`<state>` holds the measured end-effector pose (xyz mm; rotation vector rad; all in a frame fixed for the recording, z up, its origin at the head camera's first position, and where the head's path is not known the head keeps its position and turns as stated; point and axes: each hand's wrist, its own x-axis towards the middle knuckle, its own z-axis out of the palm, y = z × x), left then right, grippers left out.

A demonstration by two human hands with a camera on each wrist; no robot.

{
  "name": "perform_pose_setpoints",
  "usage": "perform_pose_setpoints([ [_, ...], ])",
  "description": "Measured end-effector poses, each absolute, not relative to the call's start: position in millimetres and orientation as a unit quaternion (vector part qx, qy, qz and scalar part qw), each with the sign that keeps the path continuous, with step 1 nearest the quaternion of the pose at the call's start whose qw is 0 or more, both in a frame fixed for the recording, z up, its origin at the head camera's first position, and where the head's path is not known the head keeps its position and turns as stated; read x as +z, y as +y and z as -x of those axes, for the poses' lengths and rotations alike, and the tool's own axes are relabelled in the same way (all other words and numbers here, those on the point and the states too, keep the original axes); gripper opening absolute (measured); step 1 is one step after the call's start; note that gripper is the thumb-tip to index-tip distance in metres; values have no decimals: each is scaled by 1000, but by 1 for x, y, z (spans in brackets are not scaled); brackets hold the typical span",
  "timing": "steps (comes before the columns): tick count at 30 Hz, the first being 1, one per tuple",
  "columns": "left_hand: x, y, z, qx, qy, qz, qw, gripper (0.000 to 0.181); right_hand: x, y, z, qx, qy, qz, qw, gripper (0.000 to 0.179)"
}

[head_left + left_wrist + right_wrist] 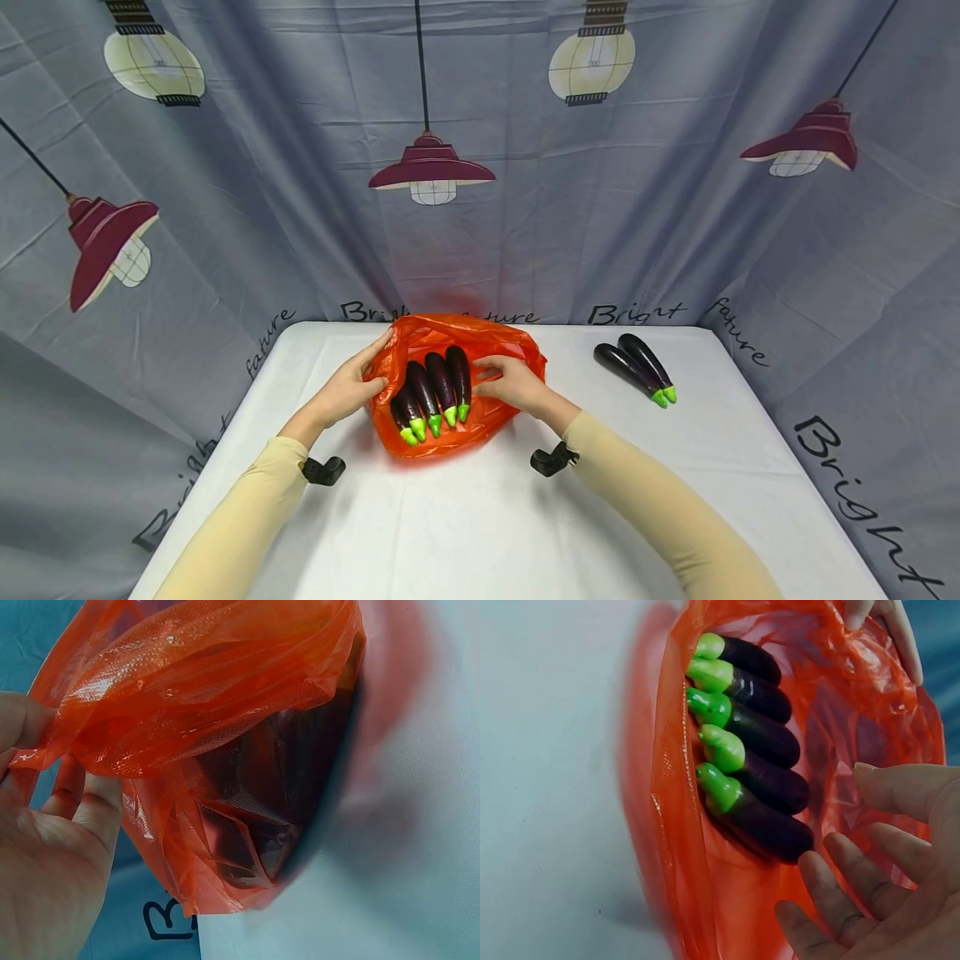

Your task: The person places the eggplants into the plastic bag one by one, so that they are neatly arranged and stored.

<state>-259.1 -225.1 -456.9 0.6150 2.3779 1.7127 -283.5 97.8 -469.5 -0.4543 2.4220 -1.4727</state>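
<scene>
An orange-red plastic bag [498, 335] lies with its mouth spread toward me. Several dark purple eggplants [441, 382] with bright green stem ends sit side by side in it, stems pointing to the near rim. My left hand [347, 390] pinches the bag's left edge between thumb and fingers, as the left wrist view shows on the crinkled plastic [202, 682]. At the bag's right side, my right hand [517, 387] reaches into the mouth. Its fingers are spread and loosely bent beside the nearest eggplant [769, 829], holding nothing.
Two more eggplants [628, 368] lie together on the white table [465, 533], right of the bag. A grey curtain [495, 242] printed with lamps and lettering hangs behind the table and along both sides. Black wrist mounts [324, 472] stick out from both sleeves.
</scene>
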Motion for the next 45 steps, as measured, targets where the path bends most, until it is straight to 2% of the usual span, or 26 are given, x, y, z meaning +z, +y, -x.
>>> perform_pose_setpoints([
  [17,-457,-228,258,568,794,-205,72,84,-464,125,278,-509,834,173,125,53],
  [45,-458,-228,255,572,792,-198,76,85,-463,188,271,-527,830,135,124,53],
])
